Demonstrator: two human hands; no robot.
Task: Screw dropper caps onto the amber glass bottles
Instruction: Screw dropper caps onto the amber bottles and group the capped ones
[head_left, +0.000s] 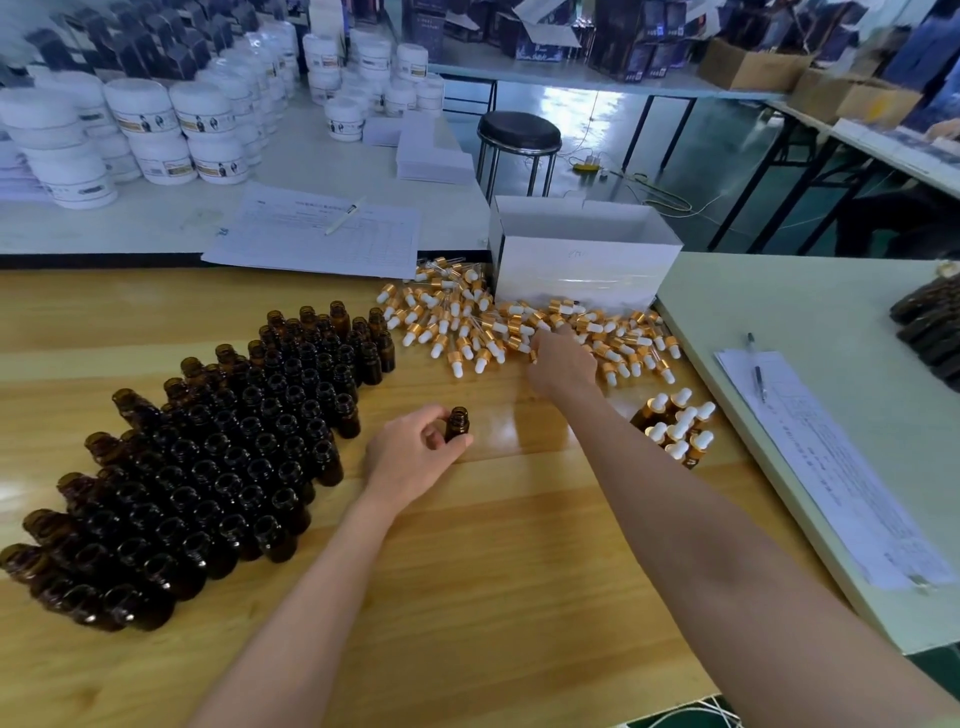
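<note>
amber bottle (457, 423) upright — pinched in left hand (410, 454) fingertips, uncapped

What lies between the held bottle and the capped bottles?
Head view: only bare table and the right forearm separate the bottle from the capped bottles.

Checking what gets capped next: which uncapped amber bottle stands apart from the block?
The lone bottle that the left hand grips: upright, clear of the packed block of bottles on its left.
</note>
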